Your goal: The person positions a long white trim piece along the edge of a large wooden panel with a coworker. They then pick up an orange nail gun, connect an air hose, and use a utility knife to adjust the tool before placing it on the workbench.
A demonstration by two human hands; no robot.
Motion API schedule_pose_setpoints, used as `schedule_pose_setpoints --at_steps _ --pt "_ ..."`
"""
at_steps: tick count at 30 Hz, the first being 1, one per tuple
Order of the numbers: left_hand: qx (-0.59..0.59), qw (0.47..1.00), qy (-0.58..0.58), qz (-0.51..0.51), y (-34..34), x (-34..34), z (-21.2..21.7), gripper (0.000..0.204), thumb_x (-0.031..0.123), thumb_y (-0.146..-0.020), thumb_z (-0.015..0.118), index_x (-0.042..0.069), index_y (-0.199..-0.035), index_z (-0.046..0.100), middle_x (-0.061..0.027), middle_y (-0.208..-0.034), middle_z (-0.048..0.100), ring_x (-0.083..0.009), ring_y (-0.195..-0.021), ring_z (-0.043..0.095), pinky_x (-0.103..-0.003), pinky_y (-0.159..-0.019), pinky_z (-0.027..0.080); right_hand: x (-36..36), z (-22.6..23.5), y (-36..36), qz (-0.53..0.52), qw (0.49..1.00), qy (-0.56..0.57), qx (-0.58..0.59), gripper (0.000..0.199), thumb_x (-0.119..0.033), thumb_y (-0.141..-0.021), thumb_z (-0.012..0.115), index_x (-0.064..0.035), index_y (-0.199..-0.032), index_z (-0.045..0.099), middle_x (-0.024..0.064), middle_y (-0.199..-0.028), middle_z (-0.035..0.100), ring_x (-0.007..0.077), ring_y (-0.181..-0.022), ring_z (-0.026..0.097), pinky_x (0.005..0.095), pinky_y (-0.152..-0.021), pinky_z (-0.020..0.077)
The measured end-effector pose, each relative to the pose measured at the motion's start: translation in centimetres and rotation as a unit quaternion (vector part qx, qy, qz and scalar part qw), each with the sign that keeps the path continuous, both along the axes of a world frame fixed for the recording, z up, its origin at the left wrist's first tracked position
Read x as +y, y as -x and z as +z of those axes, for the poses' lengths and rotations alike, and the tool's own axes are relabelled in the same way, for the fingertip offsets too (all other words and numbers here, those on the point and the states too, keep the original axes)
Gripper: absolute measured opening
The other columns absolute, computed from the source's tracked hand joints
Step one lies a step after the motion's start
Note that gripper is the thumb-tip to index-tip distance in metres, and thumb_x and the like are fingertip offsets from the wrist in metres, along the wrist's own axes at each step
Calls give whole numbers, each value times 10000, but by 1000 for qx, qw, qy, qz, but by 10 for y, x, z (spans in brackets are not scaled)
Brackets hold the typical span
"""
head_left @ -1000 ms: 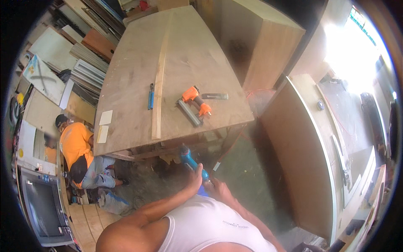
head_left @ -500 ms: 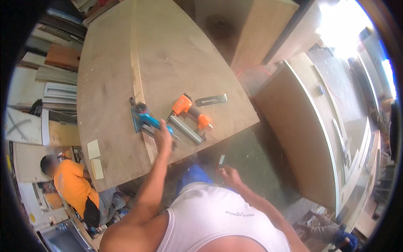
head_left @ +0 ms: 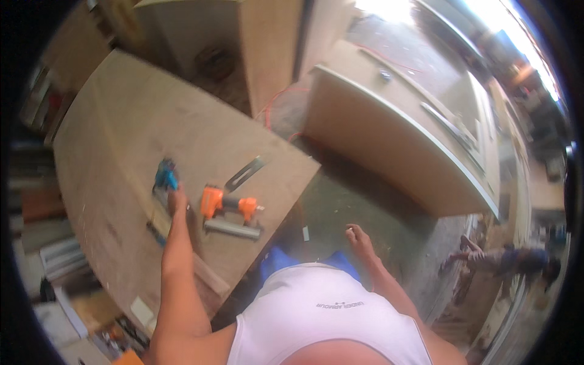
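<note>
My left hand [head_left: 177, 201] is closed round the handle of a blue nail gun [head_left: 165, 175], over a wooden board worktop [head_left: 109, 225]; motion blurs the tool. Just right of it lies an orange nail gun [head_left: 213, 202] with a grey magazine, on its side. Beyond that is a flat slotted metal blade [head_left: 246, 173], like a plane iron. A long wood strip [head_left: 131, 176] runs along the worktop under my left arm. My right hand [head_left: 360, 238] hangs in the air past the worktop's edge, fingers curled; whatever it may hold is too small to make out.
A large panel-sided cabinet [head_left: 389, 140] stands to the right, with strips [head_left: 447, 125] on it. Pale cards [head_left: 141, 310] lie at the worktop's near left. A red hose [head_left: 271, 112] trails on the floor behind. Another person [head_left: 511, 260] is at far right.
The whole view has swung, so the worktop sits farther left and the cabinet is nearer the middle. My left hand has carried the blue nail gun away from the orange one, farther over the worktop.
</note>
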State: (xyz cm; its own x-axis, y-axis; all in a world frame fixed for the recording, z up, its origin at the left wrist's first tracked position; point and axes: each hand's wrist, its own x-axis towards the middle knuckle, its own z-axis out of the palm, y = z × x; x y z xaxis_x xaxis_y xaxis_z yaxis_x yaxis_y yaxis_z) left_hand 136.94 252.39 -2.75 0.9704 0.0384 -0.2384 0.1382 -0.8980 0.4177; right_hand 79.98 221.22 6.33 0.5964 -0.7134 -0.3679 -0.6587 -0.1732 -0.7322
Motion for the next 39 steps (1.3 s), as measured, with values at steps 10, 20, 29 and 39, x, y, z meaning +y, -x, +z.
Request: schedule_pose_setpoints --at_steps 10,20,29,39 --pt "-57 967 33 -246 108 -51 44 765 596 -813 617 -71 -1182 550 -292 -1190 561 -415 -1166 517 -506 -977 413 11 33 6 -123 986 84 -77 274 -290 -962 584 -25 -996 644 32 -758 600 123 -716 530 296 -662 458" --pt "71 984 -2 -161 112 -49 34 868 653 -697 701 -75 -1152 580 -266 -1128 619 -394 -1075 602 -451 -918 481 4 33 -10 31 994 57 -93 318 -309 -981 547 5 -951 590 99 -657 529 146 -611 485 331 -567 423" --pt "-85 953 255 -142 197 -49 53 609 500 -668 772 2 -1001 661 -183 -1078 615 -324 -1040 597 -443 -896 467 -9 58 -15 205 977 -50 -38 365 -336 -970 534 27 -978 562 265 -823 634 409 -775 626 473 -681 456" --pt "-131 836 349 -403 284 -188 162 477 427 -666 766 29 -903 650 -84 -914 547 -235 -864 558 -381 -776 480 -34 75 3 228 970 -41 -79 383 -350 -981 489 27 -963 553 272 -830 633 435 -798 622 496 -705 451"
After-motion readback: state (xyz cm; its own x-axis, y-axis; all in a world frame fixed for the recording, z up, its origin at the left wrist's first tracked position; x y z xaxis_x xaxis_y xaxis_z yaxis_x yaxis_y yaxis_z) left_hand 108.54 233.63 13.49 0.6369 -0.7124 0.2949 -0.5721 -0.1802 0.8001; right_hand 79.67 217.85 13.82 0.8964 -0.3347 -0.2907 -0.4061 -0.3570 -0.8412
